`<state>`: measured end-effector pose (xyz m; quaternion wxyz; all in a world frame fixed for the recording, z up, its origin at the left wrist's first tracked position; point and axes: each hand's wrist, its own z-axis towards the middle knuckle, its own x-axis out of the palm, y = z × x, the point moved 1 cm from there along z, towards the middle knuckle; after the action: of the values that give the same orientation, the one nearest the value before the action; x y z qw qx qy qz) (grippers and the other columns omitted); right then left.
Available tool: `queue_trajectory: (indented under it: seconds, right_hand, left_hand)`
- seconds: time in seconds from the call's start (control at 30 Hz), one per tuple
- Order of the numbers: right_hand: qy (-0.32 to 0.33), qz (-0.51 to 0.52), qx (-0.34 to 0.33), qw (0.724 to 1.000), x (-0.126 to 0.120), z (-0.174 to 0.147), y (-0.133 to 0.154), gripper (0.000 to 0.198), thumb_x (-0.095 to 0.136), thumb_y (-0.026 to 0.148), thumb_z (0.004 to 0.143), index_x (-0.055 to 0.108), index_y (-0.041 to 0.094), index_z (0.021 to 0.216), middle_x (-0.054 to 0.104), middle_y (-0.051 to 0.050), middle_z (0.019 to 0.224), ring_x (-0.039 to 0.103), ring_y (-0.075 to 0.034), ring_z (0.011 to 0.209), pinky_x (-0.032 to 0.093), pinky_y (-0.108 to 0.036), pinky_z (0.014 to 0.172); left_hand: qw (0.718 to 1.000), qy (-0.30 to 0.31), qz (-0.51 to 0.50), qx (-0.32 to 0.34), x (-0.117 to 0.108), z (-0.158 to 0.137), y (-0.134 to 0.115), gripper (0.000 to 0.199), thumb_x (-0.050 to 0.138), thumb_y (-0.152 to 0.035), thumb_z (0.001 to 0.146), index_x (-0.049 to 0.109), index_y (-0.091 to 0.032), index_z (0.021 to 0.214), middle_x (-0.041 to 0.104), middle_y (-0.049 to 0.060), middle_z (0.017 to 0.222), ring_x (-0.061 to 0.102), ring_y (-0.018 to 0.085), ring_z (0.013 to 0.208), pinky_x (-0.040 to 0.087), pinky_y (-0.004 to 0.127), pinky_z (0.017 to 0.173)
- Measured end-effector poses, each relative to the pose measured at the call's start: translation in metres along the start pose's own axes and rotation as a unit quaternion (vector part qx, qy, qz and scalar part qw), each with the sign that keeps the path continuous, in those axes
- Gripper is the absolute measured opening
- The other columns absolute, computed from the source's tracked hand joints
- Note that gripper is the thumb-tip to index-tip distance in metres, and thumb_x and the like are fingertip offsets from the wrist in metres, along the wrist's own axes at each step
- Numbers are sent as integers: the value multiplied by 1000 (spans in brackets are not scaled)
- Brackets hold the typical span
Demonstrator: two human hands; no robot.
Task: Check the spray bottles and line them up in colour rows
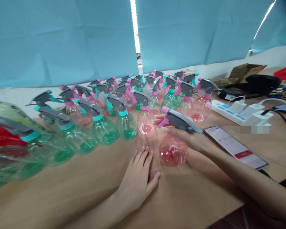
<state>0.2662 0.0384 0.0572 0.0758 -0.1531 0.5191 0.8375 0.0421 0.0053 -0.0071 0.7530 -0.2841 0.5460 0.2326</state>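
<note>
My right hand is closed around the neck of a pink spray bottle, just below its grey and pink trigger head. The bottle stands close to upright over the table, its clear pink body showing beneath my hand. Palm down on the wooden tabletop, my left hand rests with its fingers stretched out, holding nothing. Just beyond my left fingertips are another pink spray bottle and a green spray bottle. More green bottles line up toward the left.
Several pink and green spray bottles crowd the back of the table. At the right lie a phone with a running timer and a white power strip with plugs and cables. An open cardboard box sits behind. Blue sheeting covers the wall.
</note>
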Motion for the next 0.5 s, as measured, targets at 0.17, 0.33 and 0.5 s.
queue_trajectory:
  seconds: [0.17,0.33,0.5]
  right_hand:
    - [11,4,-13,1000,2,3,3,31,61,39,85,62,29,115,67,-1,86,62,-20,77,50,-39,76]
    - [18,8,9,1000,6,4,7,34,63,33,80,61,29,114,62,-1,83,57,-18,67,50,-39,69]
    - [13,0,12,1000,5,4,2,36,62,30,77,60,29,113,64,-2,86,57,-18,67,50,-37,65]
  left_hand:
    - [1000,5,10,-2,-1,1,-1,55,50,-41,94,42,-13,140,44,17,146,38,31,137,30,52,111]
    - [1000,6,-6,-5,-1,2,-2,55,50,-40,93,43,-11,139,44,18,145,37,32,137,30,53,111]
    - [1000,5,-10,-6,-1,1,-1,54,51,-39,93,43,-13,139,45,17,145,37,32,137,30,52,111]
